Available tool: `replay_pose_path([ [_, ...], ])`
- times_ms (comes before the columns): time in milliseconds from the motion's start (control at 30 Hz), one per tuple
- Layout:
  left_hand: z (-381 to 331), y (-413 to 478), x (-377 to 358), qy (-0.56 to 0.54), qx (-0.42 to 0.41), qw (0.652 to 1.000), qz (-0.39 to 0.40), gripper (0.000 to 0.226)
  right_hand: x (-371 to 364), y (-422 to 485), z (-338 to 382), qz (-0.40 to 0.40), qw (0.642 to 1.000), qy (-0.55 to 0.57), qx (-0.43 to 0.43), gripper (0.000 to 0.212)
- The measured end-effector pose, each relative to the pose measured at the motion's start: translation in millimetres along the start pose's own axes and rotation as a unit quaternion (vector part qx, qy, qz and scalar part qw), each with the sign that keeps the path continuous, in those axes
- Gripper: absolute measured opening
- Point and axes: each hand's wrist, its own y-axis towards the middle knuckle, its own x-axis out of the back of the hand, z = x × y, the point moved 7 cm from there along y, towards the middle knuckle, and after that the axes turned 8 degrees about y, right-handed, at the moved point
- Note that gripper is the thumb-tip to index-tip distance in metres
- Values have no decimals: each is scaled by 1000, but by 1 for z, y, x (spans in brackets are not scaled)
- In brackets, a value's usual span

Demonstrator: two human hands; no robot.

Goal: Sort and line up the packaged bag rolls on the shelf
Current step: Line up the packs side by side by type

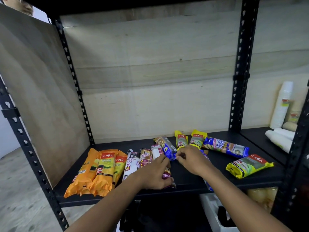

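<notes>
The left hand (155,173) lies nearest, fingers curled round a maroon pack (167,175) at the front edge of the black shelf (185,180). Just beside it, the right hand (192,159) pinches the near end of a tilted blue pack (166,147). At the shelf's left, three orange packs (104,170) lie side by side, then a white drawstring pack (131,162) and a beige one (145,157). Behind the hands stand two yellow packs (189,140) with red labels, and a long blue pack (225,147) lies slanted to the right. Another yellow pack (249,165) lies apart, further right.
</notes>
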Motion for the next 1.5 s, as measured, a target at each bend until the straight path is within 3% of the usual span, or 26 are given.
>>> replay_pose_path([
  [267, -1, 1, 5, 18, 5, 1000, -10, 35, 8, -2, -3, -6, 1000, 9, 1, 12],
  [600, 16, 30, 25, 7, 129, 984, -119, 35, 52, -20, -38, -71, 993, 62, -67, 12],
  [833, 27, 71, 21, 25, 158, 983, -95, 59, 50, -44, -63, -26, 994, 33, -100, 39],
  [1067, 36, 91, 8, 40, 130, 990, -21, 73, 47, -56, -81, 3, 988, -3, -152, 59],
  [1233, 35, 99, 1, 59, 123, 991, 1, 67, 37, -59, -89, 31, 981, 10, -191, 60],
  [1500, 28, 96, 6, 40, 148, 987, -39, 52, 37, -59, -87, 15, 979, 65, -193, 53],
])
